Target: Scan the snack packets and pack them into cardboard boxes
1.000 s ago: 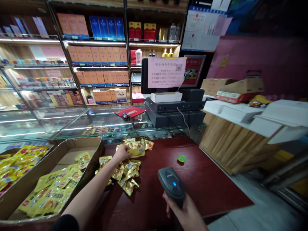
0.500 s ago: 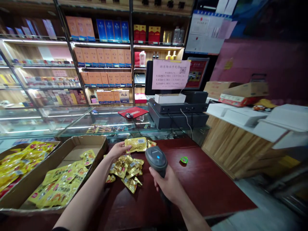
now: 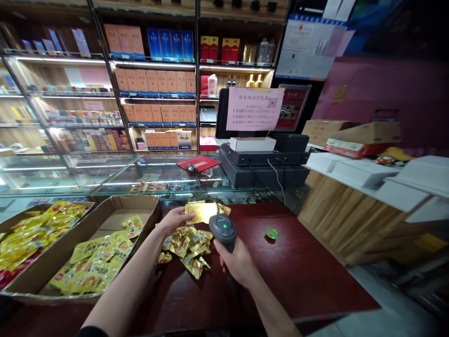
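Observation:
My left hand (image 3: 174,219) holds a shiny gold snack packet (image 3: 202,212) by its end, just above the dark red counter (image 3: 298,276). My right hand (image 3: 235,262) is wrapped around the grip of a black handheld barcode scanner (image 3: 223,231). The scanner's head sits right next to the held packet, and its small light glows green. Below both hands lies a loose pile of gold packets (image 3: 186,247). An open cardboard box (image 3: 140,208) of yellow packets stands left of my left forearm.
A second box of yellow packets (image 3: 38,234) sits at the far left. A small green object (image 3: 271,234) lies on the counter to the right. Beyond stand a glass display case (image 3: 157,180), a cash register (image 3: 263,164), and shelves of boxed goods (image 3: 154,79).
My left hand has lifted a gold packet off the pile. The scanner has moved up and left to the packet, and its light has turned from blue to green.

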`<act>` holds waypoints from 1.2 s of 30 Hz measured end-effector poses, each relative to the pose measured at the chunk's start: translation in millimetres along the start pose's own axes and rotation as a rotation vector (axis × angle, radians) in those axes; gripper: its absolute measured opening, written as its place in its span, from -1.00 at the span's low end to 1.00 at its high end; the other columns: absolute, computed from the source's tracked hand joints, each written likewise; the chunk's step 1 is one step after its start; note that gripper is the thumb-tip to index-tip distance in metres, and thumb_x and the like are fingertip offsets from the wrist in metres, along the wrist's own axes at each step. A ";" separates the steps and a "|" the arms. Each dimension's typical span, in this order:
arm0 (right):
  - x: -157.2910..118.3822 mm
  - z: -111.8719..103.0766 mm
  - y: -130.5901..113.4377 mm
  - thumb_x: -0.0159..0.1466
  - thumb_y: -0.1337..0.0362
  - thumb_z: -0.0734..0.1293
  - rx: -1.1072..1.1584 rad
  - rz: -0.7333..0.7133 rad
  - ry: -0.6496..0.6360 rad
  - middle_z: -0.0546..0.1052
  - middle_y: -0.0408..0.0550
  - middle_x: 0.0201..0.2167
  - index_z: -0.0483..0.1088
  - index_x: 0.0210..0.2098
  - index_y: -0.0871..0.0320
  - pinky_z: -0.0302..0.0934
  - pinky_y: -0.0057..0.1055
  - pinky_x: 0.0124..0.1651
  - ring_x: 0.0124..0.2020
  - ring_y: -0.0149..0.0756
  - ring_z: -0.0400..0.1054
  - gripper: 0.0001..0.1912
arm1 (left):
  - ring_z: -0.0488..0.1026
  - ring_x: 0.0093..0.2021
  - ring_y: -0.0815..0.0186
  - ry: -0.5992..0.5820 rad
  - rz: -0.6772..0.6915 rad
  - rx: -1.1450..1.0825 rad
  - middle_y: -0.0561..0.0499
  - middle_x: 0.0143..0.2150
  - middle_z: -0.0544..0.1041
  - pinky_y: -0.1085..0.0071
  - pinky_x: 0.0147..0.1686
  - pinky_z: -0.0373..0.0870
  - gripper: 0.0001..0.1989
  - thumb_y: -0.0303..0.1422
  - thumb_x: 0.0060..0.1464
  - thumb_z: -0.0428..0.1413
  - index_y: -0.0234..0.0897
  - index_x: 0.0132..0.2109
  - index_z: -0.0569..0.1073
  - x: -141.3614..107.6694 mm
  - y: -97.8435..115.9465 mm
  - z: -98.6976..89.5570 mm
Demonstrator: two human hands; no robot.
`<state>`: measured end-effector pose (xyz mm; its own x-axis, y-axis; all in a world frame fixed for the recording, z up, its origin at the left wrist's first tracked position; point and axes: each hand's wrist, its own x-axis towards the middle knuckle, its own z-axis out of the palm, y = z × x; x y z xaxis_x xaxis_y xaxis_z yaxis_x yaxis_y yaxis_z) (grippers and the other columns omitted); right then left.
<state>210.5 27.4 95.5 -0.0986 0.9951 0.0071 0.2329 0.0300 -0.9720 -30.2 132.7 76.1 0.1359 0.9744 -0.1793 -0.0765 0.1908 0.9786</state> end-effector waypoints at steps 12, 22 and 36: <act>-5.5 -0.5 6.2 0.14 -0.11 0.43 0.077 0.006 -0.019 0.39 -0.25 -0.71 0.32 -0.40 0.12 0.15 -0.48 -0.62 -0.71 -0.39 0.25 -0.57 | 0.57 -0.28 0.25 0.111 0.081 -0.087 -0.09 -0.24 0.64 0.29 -0.23 0.55 -0.43 -0.15 -0.38 0.50 -0.35 -0.19 0.59 -37.6 19.8 -25.8; 6.3 26.7 6.1 0.11 -0.11 0.44 0.079 -0.001 -0.134 0.38 -0.23 -0.72 0.33 -0.41 0.11 0.16 -0.43 -0.60 -0.69 -0.36 0.25 -0.58 | 0.55 -0.39 0.32 0.618 0.231 -0.006 -0.07 -0.32 0.63 0.40 -0.34 0.49 -0.38 -0.13 -0.41 0.49 -0.37 -0.18 0.57 -133.9 48.6 -147.3; 6.4 24.1 -7.9 0.09 -0.08 0.45 0.080 0.025 -0.164 0.38 -0.24 -0.70 0.31 -0.38 0.12 0.18 -0.44 -0.57 -0.68 -0.39 0.25 -0.57 | 0.60 -0.20 0.17 0.619 0.263 0.199 -0.13 -0.24 0.66 0.35 -0.20 0.48 -0.47 -0.07 -0.28 0.43 -0.34 -0.19 0.57 -143.5 51.0 -121.8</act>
<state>184.7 31.2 97.6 -0.2514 0.9666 -0.0495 0.1603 -0.0089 -0.9870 -173.9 17.2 139.6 -0.4544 0.8853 0.0992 0.1601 -0.0283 0.9867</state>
